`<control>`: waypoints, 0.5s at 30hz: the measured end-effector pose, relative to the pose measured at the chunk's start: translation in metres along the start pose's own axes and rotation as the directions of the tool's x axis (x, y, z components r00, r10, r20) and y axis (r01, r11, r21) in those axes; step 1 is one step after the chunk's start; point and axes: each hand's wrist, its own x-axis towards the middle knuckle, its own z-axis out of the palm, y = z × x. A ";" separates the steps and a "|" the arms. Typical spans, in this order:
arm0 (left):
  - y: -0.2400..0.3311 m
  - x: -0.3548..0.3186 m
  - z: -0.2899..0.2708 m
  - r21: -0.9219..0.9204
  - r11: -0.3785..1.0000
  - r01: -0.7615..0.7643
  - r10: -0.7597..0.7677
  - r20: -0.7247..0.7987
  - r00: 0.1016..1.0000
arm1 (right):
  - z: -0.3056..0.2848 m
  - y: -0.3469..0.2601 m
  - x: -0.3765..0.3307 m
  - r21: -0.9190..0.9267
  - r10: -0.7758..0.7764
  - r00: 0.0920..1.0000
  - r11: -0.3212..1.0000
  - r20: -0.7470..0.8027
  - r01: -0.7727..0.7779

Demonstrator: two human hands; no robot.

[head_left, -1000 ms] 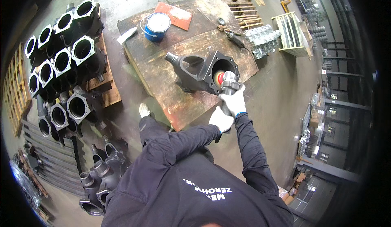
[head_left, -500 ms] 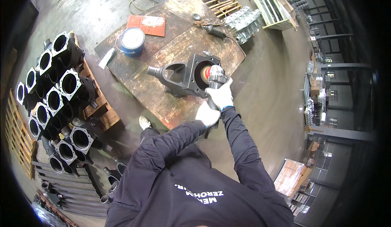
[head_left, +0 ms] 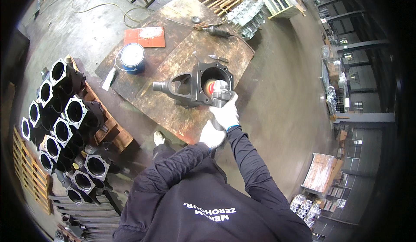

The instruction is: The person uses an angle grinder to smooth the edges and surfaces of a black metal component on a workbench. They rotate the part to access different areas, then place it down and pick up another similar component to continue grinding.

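Note:
With both white-gloved hands I grip an angle grinder [head_left: 221,95]. My right hand [head_left: 226,112] wraps round its body just behind the head, and my left hand [head_left: 212,135] closes on the rear part. The grinder's red and tan disc [head_left: 210,88] sits inside the round bore of a dark metal casting [head_left: 197,83]. Whether the disc touches the bore wall I cannot tell. This casting lies on its side on a stained worktable [head_left: 147,94], its flanged opening turned to the right and its narrow neck pointing left.
On the table are a blue-and-white bucket [head_left: 132,58], an orange-red board [head_left: 145,37], a white tube [head_left: 109,79], a small dark tool [head_left: 218,58] and a second power tool [head_left: 216,31]. Several similar castings [head_left: 74,111] stack on a wooden pallet [head_left: 113,125] at left.
The whole view has shifted a little, moving the table and casting slightly left. My hands and the grinder have moved lower in the bore, baring more of its upper part.

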 end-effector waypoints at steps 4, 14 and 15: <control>0.009 0.015 0.008 -0.006 1.000 -0.001 0.001 0.041 0.999 | -0.007 0.005 0.012 0.016 -0.033 0.996 0.999 -0.079 0.034; 0.022 0.029 0.018 -0.258 0.961 -0.102 0.121 0.056 0.991 | -0.027 -0.013 0.024 0.018 -0.048 0.992 0.999 -0.115 0.050; 0.019 0.027 0.020 -0.129 0.990 -0.059 0.060 0.002 0.998 | -0.026 -0.011 0.022 -0.021 -0.044 0.995 0.999 -0.091 0.042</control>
